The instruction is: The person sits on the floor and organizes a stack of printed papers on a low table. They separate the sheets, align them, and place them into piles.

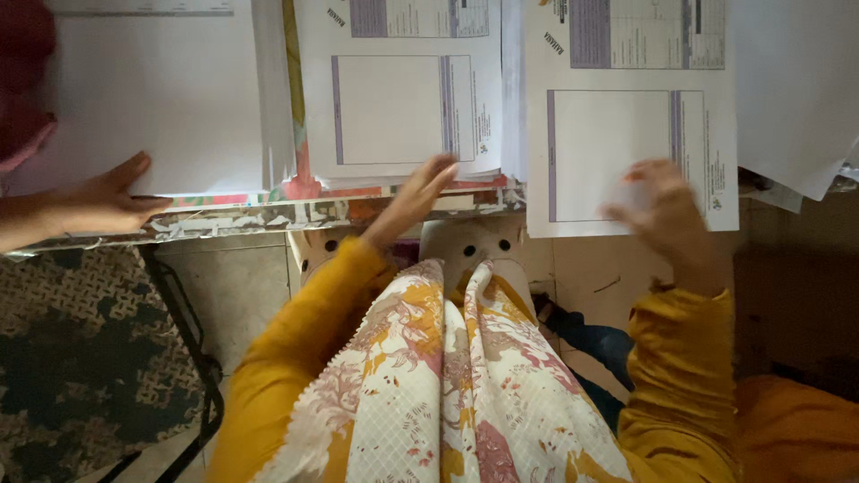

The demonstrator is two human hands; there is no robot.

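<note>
On flat printed sheets [398, 107], left hand [416, 197] lies spread; blurred right hand [667, 210] grip unclear

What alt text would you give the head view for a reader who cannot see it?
Seen from above, a person in yellow sleeves rests the left hand on one stack of printed forms and the blurred right hand on a second stack overhanging the table edge. Another person's hand touches blank white sheets at left.
</note>
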